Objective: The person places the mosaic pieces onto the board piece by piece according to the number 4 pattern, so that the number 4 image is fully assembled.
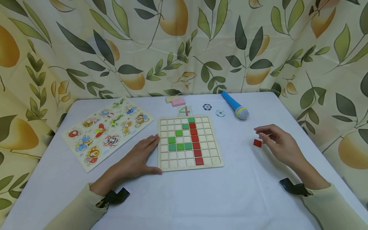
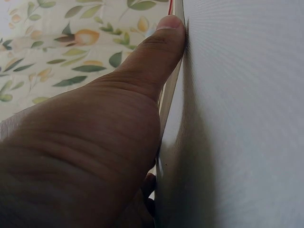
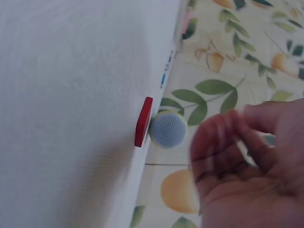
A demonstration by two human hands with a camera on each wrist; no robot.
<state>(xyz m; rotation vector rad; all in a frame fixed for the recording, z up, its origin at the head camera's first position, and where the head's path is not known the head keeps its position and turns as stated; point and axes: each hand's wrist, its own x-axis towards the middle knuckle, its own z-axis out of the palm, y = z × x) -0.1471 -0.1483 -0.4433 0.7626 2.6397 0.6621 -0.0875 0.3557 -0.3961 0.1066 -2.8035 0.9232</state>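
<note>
A wooden grid board [image 1: 207, 144] lies in the middle of the table, with several red tiles in a column and several green tiles to their left. My left hand [image 1: 141, 158] rests at the board's left edge, fingers extended and thumb at the near corner. The left wrist view shows that thumb [image 2: 156, 52] against the board's side. Over on the right, a loose red tile [image 1: 257, 143] lies on the cloth. My right hand [image 1: 277, 142] hovers beside it, fingers loosely bent and holding nothing. In the right wrist view a gap separates the red tile [image 3: 144, 122] from the fingers.
An insect puzzle board [image 1: 107, 131] lies at the left. Behind the grid are a small pattern card [image 1: 184, 111], a pink block [image 1: 178, 102] and pale sticks [image 1: 172, 99]. Two round chips [image 1: 220, 113] and a blue toy microphone [image 1: 234, 105] lie farther right.
</note>
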